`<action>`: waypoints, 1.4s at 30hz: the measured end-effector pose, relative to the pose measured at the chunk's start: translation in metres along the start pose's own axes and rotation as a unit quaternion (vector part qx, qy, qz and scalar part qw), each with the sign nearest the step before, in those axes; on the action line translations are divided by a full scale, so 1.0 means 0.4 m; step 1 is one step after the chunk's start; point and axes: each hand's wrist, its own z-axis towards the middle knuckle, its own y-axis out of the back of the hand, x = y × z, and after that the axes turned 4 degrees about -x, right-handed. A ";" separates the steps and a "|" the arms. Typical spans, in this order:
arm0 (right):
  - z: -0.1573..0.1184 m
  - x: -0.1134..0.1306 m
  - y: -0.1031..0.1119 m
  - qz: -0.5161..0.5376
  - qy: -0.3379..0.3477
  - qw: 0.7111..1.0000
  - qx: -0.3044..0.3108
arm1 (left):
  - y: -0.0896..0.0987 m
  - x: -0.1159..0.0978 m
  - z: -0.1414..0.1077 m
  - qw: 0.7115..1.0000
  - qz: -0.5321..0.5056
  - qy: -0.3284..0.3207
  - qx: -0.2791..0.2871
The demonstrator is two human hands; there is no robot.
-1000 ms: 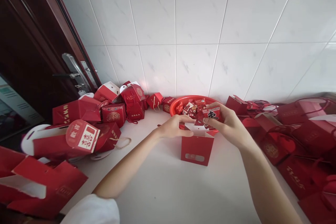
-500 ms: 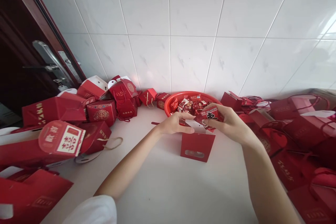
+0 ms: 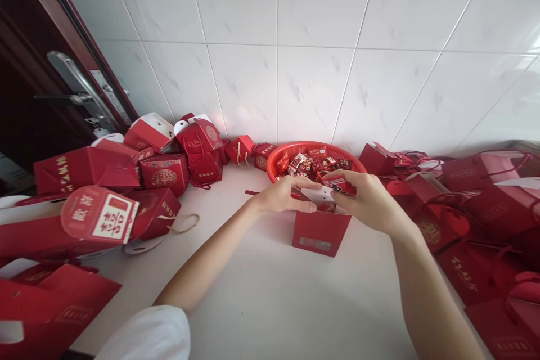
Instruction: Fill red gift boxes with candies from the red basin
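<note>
A red box with a small window in its front stands on the white table, its top open. My left hand grips its left upper edge, thumb at the front. At the box's right side, my right hand holds a red packet with a black character on it, just above and behind the opening; the fingers hide part of it. Right behind the box is a red plastic basket holding several small wrapped sweets.
Red gift boxes with cord handles are heaped on the left. More red boxes and bags crowd the right side. A white tiled wall rises behind, and a dark door with a metal handle is at the far left.
My right hand has moved slightly, and less of the red packet shows. The view has shifted a little, and more of the basket's sweets are visible. My left hand stays on the box.
</note>
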 end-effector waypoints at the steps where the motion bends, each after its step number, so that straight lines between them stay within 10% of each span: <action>1: -0.002 0.002 0.003 0.005 0.002 1.000 -0.019 | 0.000 0.000 0.000 1.000 0.000 0.004 -0.001; 18: 0.016 -0.019 -0.017 0.232 0.006 0.973 0.011 | 0.003 0.001 0.001 1.000 0.003 -0.006 0.009; 30: 0.010 -0.017 0.001 0.124 0.020 0.987 0.101 | 0.007 -0.001 -0.001 0.999 0.019 -0.013 0.022; 42: -0.005 0.011 -0.001 0.063 0.028 0.996 0.053 | 0.009 -0.006 -0.004 0.999 0.036 -0.006 0.028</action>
